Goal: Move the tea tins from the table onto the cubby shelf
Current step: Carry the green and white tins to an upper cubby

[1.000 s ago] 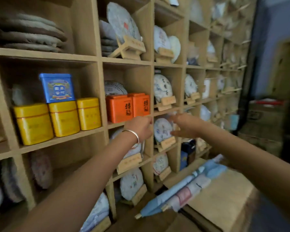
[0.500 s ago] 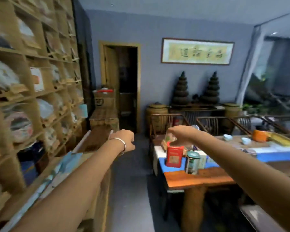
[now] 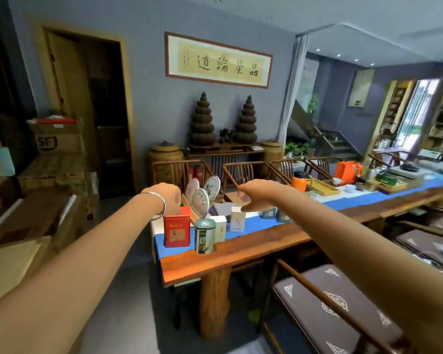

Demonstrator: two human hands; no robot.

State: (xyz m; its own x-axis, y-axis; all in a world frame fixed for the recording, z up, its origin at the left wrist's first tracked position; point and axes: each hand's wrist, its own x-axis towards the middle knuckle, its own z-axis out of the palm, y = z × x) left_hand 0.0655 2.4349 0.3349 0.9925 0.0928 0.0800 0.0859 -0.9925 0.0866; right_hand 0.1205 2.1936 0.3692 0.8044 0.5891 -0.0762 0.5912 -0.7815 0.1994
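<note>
A red tea tin (image 3: 177, 229) and a green-and-white tin (image 3: 205, 236) stand on the near end of the long wooden table (image 3: 241, 256). Two white boxes (image 3: 237, 218) stand just behind them, and two dark teal tins (image 3: 269, 213) sit farther along the blue runner. My left hand (image 3: 168, 199), a silver bangle on its wrist, hovers above the red tin with fingers loosely curled and nothing in them. My right hand (image 3: 257, 196) hangs above the white boxes, fingers drooping, holding nothing. The cubby shelf is out of view.
Round tea cakes (image 3: 202, 198) on stands sit behind the tins. Wooden chairs (image 3: 343, 310) line the table's near right side. Cardboard boxes (image 3: 58, 141) and crates stack up at the left. Tea ware and an orange bag (image 3: 348, 172) lie farther down the table.
The view has swung from the cubby shelf to the table. Both empty hands have come away from the shelf and now hover over the tins at the table's near end.
</note>
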